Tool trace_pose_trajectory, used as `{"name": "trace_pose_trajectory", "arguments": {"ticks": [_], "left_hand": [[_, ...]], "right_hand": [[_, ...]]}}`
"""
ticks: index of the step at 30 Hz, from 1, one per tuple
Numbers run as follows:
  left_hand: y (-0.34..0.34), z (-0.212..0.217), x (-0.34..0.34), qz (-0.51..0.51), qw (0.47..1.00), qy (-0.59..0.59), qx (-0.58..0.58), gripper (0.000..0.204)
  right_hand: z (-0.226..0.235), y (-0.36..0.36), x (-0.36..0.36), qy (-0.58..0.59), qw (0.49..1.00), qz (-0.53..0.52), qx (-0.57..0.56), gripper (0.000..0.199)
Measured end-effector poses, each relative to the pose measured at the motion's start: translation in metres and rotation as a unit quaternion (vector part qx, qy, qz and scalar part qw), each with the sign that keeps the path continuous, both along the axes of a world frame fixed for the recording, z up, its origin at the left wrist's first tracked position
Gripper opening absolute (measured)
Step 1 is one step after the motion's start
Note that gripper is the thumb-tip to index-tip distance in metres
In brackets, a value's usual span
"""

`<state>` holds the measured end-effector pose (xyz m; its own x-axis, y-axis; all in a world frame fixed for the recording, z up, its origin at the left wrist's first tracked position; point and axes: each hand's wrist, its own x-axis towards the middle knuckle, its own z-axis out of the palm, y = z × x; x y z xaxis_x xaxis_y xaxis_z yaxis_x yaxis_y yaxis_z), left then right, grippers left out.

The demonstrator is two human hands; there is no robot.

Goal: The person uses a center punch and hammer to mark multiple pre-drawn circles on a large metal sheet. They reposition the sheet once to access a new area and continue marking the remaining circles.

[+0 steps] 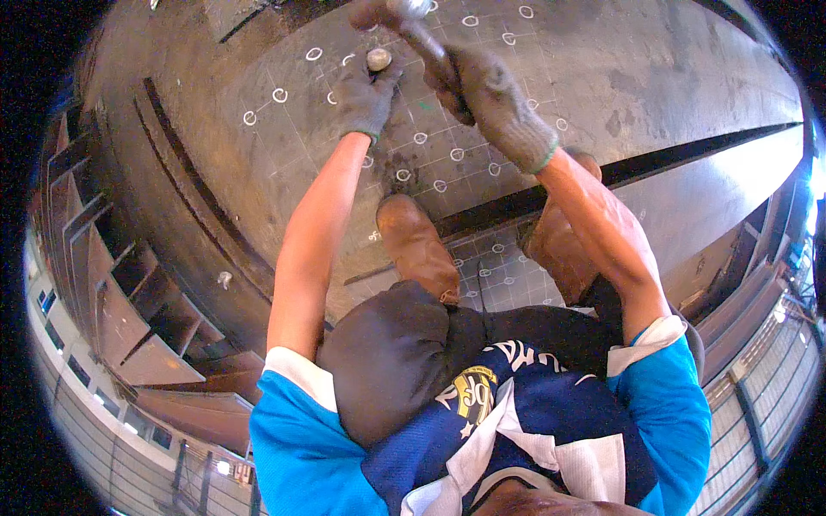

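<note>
In a grey knitted glove, my left hand [366, 99] is closed around an upright metal punch [379, 59]. Only the punch's round, worn head shows; its shaft and tip are hidden below the fingers. My right hand [495, 95], gloved the same way, grips the handle of a hammer [422, 39]. The hammer's head is raised at the top edge of the view, beyond the punch and apart from it. Beneath both hands lies a dark steel plate [602, 77] with chalk grid lines and several white chalk circles.
My brown boots [413, 245] stand on the marked metal near a dark gap [619, 169] between plates. Another marked plate [688, 193] lies beyond that gap, on the right. Rusty steel frames [138, 301] stand at the left, with long dark slots [194, 185] closer in.
</note>
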<state>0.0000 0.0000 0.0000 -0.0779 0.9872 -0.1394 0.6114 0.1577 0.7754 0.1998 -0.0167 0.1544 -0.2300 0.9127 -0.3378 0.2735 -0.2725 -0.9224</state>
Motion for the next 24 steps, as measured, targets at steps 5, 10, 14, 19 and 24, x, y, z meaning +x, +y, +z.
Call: {"name": "trace_pose_trajectory", "arguments": {"ticks": [5, 10, 14, 19, 24], "left_hand": [[-0.010, -0.008, 0.001, 0.028, 0.997, 0.034, 0.061, 0.053], [-0.012, -0.017, 0.001, 0.010, 1.000, 0.015, 0.012, 0.056], [-0.004, 0.015, 0.010, -0.015, 1.000, 0.003, -0.024, 0.049], [0.000, -0.008, 0.005, 0.058, 0.998, -0.019, -0.032, 0.050], [0.002, -0.002, -0.012, 0.219, 0.949, -0.224, -0.006, 0.037]], "right_hand": [[0.035, 0.053, -0.006, 0.270, 0.961, 0.010, 0.063, 0.042], [-0.088, 0.047, 0.007, -0.132, 0.911, 0.064, 0.387, 0.033], [-0.128, 0.017, 0.055, -0.256, 0.942, 0.135, 0.167, 0.037], [-0.125, -0.048, 0.038, -0.158, 0.986, -0.008, -0.052, 0.038], [-0.166, -0.101, 0.027, -0.145, 0.979, -0.065, -0.131, 0.035]]}}
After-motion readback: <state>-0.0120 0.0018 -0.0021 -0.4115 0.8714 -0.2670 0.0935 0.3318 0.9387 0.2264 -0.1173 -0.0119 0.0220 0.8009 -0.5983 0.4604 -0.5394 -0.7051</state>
